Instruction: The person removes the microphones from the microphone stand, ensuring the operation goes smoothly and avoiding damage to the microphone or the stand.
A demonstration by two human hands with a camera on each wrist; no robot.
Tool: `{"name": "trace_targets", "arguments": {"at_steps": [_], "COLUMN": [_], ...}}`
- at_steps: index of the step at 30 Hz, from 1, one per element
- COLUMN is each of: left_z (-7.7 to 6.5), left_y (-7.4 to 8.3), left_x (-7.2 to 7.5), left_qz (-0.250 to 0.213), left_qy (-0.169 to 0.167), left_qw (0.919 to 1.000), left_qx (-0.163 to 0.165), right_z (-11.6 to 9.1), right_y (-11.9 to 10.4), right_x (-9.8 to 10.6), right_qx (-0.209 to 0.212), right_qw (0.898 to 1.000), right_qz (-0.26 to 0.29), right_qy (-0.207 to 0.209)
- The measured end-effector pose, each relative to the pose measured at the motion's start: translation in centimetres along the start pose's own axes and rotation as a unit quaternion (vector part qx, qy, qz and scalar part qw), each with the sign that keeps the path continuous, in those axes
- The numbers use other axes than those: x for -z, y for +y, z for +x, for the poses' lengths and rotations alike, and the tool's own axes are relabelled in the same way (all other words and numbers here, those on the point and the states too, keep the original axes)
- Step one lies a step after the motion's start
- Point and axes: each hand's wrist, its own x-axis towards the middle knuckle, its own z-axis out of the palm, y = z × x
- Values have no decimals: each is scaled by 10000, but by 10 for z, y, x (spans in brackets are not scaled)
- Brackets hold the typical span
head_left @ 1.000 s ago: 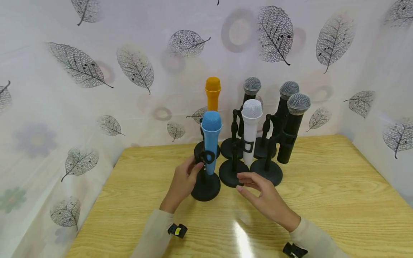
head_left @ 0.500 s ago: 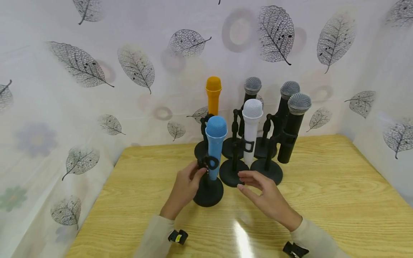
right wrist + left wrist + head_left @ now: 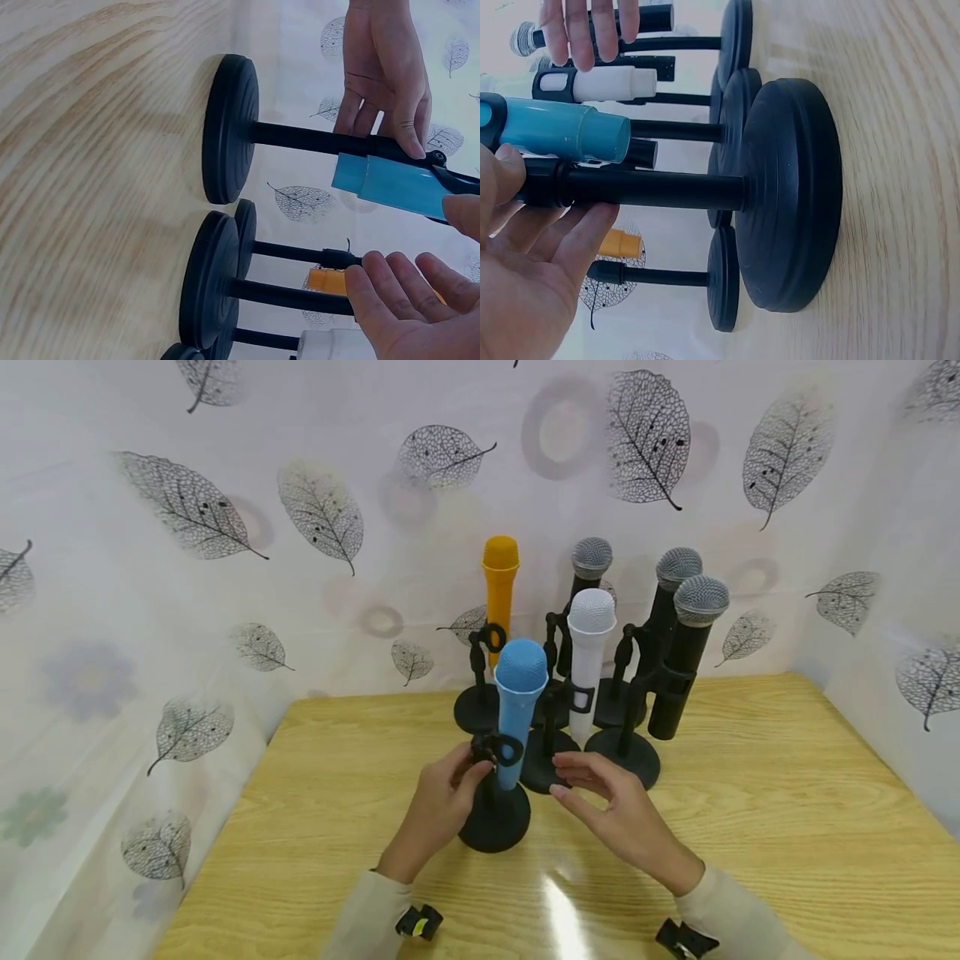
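Observation:
A blue microphone (image 3: 519,693) sits in the clip of a black desk stand (image 3: 497,825), nearer to me than the others. My left hand (image 3: 438,802) grips the top of that stand's pole just under the clip, with thumb and fingers round it in the left wrist view. Its round base (image 3: 789,195) stands at the tabletop; I cannot tell whether it touches. To the right, my right hand (image 3: 615,818) hovers with relaxed, slightly bent fingers and holds nothing. It is nearest to the stand of the white microphone (image 3: 588,664), whose base it partly covers.
Behind stands an orange microphone (image 3: 500,581) on its own stand. Several black microphones with grey heads, among them the front one (image 3: 684,652), are grouped at the right. The wooden table (image 3: 787,827) ends at a leaf-printed curtain (image 3: 360,410).
The blue microphone and its stand have moved toward me and slightly right in my left hand, away from the orange one's stand. My right hand has stayed nearly still.

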Motion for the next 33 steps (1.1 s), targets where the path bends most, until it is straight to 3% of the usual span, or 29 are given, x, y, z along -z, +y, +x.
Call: {"name": "trace_targets", "arguments": {"at_steps": [16,33], "left_z": [-5,-7], "left_y": [5,14], "left_x": [-8,-6], "left_qz": [62,-67], "left_qy": [-105,-341], "left_qw": [9996,9994], "left_qx": [-253,38], "right_z": [3,13], "right_y": [-11,-26], "right_x": [2,5], "right_qx": [348,655], "right_qw": [9992,9970], "right_qz": [33,350], "right_qy": [171,209]}}
